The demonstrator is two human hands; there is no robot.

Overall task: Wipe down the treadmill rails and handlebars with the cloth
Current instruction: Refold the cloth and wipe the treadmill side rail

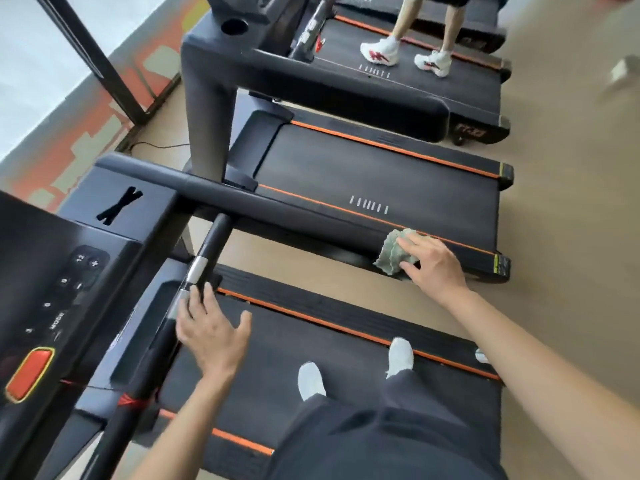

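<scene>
Nearest the camera, dark trousers (381, 427) and white shoes (311, 379) stand on the treadmill belt (277, 341). The bare left hand (211, 332) reaches forward with its fingers spread and thumb splayed wide. The fingertips touch the black handlebar (211, 244) just below its silver sensor plate (195, 270), without closing round it. Further out, the right hand (434, 263) holds the pale green cloth (393, 252) against the far end of the long side rail (277, 202). The forefinger lies over the top of the cloth and the thumb sits beneath it, so the bunched fabric is pinched between them. How the remaining fingers lie cannot be told. The cloth looks thin, soft and light, folding into ripples. It should wrap readily round a rail, though it may slip on the smooth black surface unless pressed firmly. Held bunched in the palm, with the fingers wrapped over the rail, it would probably cover the most surface. The console (52, 289) sits at the left edge, and another person's legs (401, 19) stand on a farther treadmill.
</scene>
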